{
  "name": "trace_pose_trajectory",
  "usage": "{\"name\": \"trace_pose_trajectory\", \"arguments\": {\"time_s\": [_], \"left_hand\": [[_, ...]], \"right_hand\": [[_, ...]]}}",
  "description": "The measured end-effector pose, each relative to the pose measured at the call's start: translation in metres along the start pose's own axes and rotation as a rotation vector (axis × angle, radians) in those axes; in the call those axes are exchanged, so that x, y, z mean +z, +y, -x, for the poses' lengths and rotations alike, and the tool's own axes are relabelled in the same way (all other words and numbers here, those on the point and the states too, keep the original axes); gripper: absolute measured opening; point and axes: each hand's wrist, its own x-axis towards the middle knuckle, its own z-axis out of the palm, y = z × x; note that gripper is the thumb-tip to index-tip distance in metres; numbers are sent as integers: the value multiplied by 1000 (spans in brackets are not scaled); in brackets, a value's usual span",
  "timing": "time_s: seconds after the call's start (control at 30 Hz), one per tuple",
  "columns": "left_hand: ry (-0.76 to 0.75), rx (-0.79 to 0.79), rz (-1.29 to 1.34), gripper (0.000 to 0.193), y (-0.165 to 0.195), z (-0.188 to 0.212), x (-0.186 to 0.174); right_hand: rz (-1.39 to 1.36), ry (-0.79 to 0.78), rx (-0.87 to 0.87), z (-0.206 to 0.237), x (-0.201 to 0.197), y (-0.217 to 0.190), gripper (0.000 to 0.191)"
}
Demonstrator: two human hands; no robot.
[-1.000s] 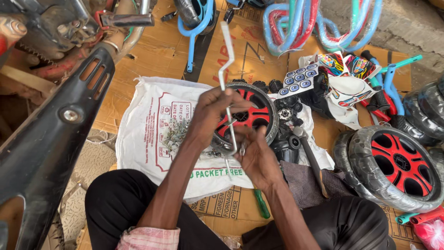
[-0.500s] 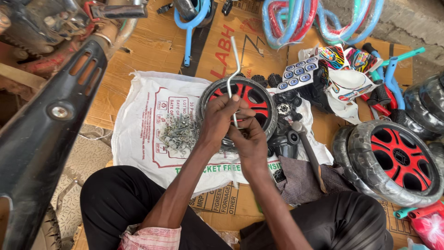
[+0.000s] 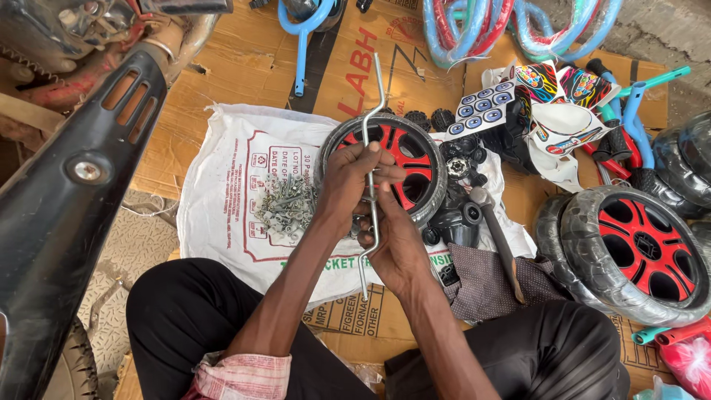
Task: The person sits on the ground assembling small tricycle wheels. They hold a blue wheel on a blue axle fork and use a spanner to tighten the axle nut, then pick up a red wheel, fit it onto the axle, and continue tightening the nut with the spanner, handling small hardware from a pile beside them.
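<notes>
Head view shows the left hand (image 3: 346, 189) and right hand (image 3: 396, 244) both pinching a bent metal rod (image 3: 371, 159) over a red-spoked wheel (image 3: 400, 167).

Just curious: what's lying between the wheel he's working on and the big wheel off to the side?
In the head view, between the held wheel and the big wheel lie a hammer, small black parts and a dotted cloth.

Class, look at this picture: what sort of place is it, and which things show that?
Probably an informal floor workshop assembling children's cycles: red-and-black plastic wheels, a pile of bolts on a white sack, and coloured frame tubes over flattened cardboard.
</notes>
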Motion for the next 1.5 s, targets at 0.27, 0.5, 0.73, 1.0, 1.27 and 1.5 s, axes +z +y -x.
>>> {"name": "trace_pose_trajectory", "arguments": {"time_s": [0.27, 0.5, 0.73, 1.0, 1.27, 1.5], "left_hand": [[-87, 110, 90, 40, -7, -11, -4], [19, 171, 99, 38, -13, -18, -9], [161, 185, 451, 33, -20, -34, -33], [357, 292, 522, 32, -21, -45, -57], [261, 464, 270, 29, 7, -36, -51], [-35, 557, -198, 27, 11, -21, -15]], "right_hand": [[45, 27, -77, -4, -11, 2, 19], [-4, -9, -53, -1, -14, 9, 21], [191, -48, 44, 21, -14, 20, 17], [538, -177, 302, 39, -36, 29, 14], [1554, 34, -319, 38, -74, 39, 20], [1617, -54, -420, 42, -73, 38, 40]]}}
